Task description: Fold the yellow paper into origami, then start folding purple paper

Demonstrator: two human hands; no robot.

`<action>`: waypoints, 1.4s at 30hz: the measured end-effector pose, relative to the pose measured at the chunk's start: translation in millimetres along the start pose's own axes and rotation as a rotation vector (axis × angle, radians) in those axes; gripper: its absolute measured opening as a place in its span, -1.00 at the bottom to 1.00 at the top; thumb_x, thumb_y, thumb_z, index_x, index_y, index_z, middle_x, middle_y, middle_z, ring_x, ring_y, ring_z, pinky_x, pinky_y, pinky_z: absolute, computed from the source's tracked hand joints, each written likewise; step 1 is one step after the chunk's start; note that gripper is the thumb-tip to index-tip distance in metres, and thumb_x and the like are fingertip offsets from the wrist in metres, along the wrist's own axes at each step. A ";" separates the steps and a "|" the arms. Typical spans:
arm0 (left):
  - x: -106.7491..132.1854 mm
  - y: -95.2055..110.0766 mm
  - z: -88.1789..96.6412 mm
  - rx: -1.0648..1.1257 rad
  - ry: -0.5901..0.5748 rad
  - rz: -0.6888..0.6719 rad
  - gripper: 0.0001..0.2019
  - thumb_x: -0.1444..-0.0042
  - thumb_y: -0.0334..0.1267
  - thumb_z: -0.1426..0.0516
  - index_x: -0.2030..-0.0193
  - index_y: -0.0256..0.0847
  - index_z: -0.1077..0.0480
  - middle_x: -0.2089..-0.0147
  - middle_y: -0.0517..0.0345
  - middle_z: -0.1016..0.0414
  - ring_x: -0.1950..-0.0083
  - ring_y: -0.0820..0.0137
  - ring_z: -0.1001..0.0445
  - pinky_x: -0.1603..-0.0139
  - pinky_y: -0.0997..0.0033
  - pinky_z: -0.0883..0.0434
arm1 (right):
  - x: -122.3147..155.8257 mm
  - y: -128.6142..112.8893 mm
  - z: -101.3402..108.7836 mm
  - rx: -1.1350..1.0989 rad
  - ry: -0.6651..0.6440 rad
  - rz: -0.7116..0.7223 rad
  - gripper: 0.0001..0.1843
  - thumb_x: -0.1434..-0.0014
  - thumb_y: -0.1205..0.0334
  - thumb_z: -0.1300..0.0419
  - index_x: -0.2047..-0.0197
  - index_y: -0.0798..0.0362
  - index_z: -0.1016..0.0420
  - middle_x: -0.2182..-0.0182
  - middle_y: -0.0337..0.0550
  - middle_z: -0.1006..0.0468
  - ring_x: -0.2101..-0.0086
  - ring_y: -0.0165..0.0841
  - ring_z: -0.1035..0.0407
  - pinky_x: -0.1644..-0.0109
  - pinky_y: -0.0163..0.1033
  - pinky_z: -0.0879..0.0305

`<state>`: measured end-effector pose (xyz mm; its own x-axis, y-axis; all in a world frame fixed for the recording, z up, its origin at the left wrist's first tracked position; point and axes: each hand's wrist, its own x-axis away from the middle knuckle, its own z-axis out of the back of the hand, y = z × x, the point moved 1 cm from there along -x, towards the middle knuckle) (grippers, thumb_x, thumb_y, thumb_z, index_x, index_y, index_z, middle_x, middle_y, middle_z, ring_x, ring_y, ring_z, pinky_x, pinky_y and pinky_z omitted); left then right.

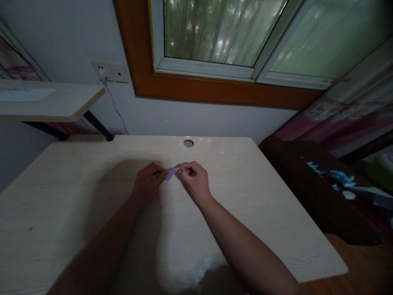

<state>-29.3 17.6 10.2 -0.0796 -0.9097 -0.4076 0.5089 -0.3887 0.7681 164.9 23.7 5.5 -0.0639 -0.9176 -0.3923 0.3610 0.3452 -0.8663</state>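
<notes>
A small piece of folded purple paper (pixel 172 173) is stretched between my two hands, just over the pale wood-grain table (pixel 245 196). My left hand (pixel 149 179) pinches its left end, and part of the paper shows between the fingers. With thumb and forefinger, my right hand (pixel 195 179) grips the pointed right tip. The paper's visible part is roughly triangular. How its folds lie under the left fingers is hidden.
A round cable hole (pixel 188 143) lies near the table's back edge. At left, a raised shelf (pixel 76 102) stands on black legs. A wall socket (pixel 109 72) has a plugged-in cable. Brown furniture (pixel 307 164) with coloured scraps stands at right.
</notes>
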 end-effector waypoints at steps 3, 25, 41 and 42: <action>0.3 -6.0 1.2 0.032 0.041 0.086 -0.83 -0.14 -0.14 -0.20 0.37 -0.18 -0.43 0.38 0.18 -0.48 0.35 0.42 -0.42 0.29 0.46 -0.33 | -3.4 8.4 2.0 -0.024 0.101 -0.098 -0.90 -0.11 0.23 -0.23 0.38 0.04 -0.55 0.44 -0.21 -0.49 0.42 -0.35 -0.32 0.30 -0.26 -0.25; -0.9 -4.7 -5.4 0.009 -0.089 0.017 -0.83 -0.17 -0.12 -0.15 0.32 -0.16 -0.46 0.33 0.15 -0.50 0.29 0.38 -0.46 0.24 0.42 -0.38 | -0.2 -1.2 -0.1 -0.106 -0.223 0.022 -0.84 -0.19 0.12 -0.22 0.32 -0.02 -0.58 0.42 -0.20 -0.49 0.40 -0.36 -0.33 0.30 -0.27 -0.24; -1.7 -9.5 -1.3 0.120 0.022 0.186 -0.84 -0.13 -0.16 -0.16 0.37 -0.20 -0.45 0.37 0.16 -0.50 0.33 0.40 -0.46 0.28 0.44 -0.40 | -3.7 7.2 1.1 -0.253 -0.079 -0.166 -0.84 -0.10 0.14 -0.25 0.35 0.03 -0.59 0.43 -0.20 -0.53 0.41 -0.35 -0.35 0.26 -0.25 -0.27; -2.0 -10.4 -1.2 0.139 0.033 0.203 -0.84 -0.12 -0.16 -0.16 0.37 -0.20 -0.45 0.37 0.16 -0.50 0.33 0.40 -0.46 0.28 0.44 -0.40 | -3.9 8.5 1.0 -0.267 -0.070 -0.178 -0.85 -0.10 0.15 -0.25 0.35 0.04 -0.59 0.43 -0.20 -0.54 0.41 -0.35 -0.35 0.26 -0.25 -0.27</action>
<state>-33.3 23.7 2.5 0.0418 -0.9667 -0.2523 0.3882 -0.2170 0.8957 169.2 30.0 0.1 -0.0368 -0.9764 -0.2129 0.0927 0.2088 -0.9736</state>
